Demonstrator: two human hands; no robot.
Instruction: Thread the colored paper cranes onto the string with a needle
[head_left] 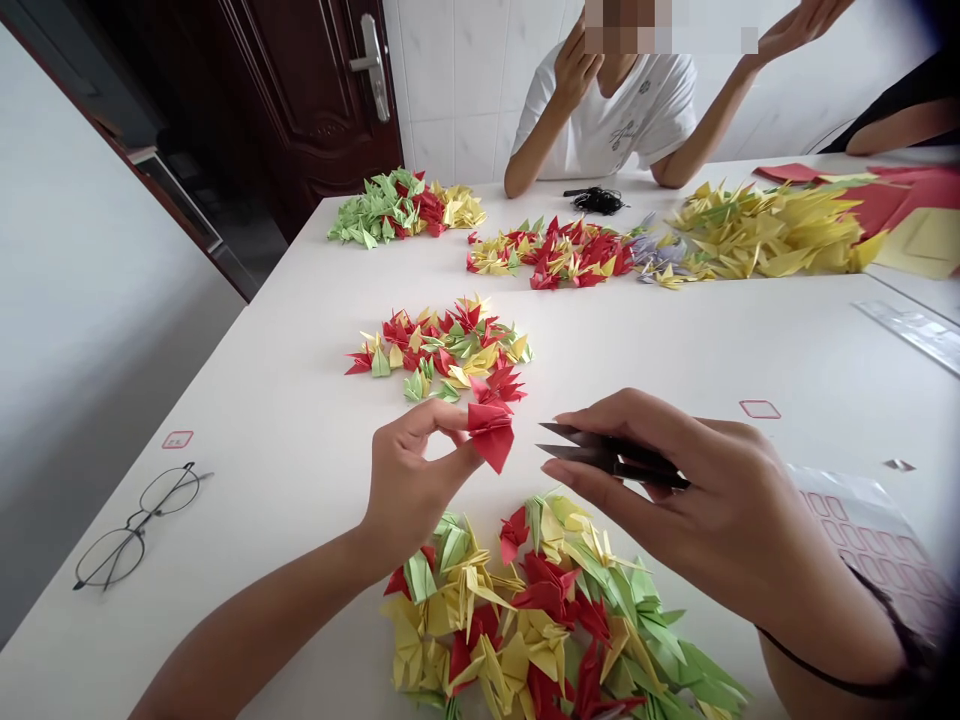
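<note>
The left hand (pixel 412 490), at lower centre, is pinched closed, with thumb and fingertips gripping a red paper crane (pixel 491 435). The right hand (pixel 675 490), at lower right, is curled around a dark pointed object (pixel 600 455), too blurred to identify, whose tips point toward the crane without touching it. Just below both hands lies a heap of red, yellow and green paper cranes (pixel 525 610), with a smaller heap (pixel 442 350) just above them on the white table (pixel 262 450). Glasses (pixel 139 530) lie at the left. More crane piles (pixel 555 255) stretch across the top, where a person in a white T-shirt (pixel 607 120) sits beyond the table.
</note>
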